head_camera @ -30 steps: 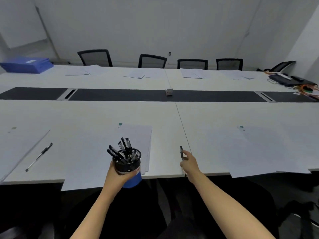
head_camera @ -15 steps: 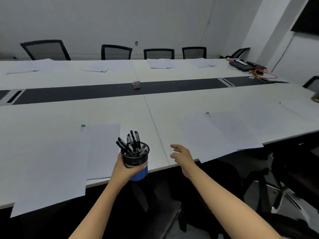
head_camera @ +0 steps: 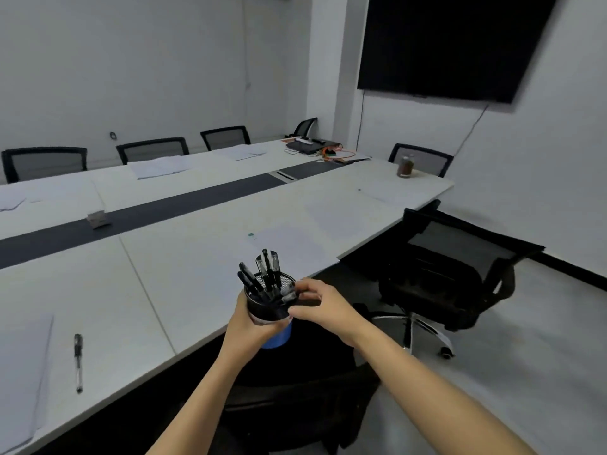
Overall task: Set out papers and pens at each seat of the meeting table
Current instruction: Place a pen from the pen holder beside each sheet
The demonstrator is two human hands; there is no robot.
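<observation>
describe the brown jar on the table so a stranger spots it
Follow the long white meeting table to its far end under the black wall screen. The jar stands by that corner, before a chair: the only upright brown thing there, among flat papers.

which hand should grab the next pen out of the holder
Right. The left hand grips the pen holder, so it is busy; the right hand is at the holder's rim, fingers right by the pens.
</observation>
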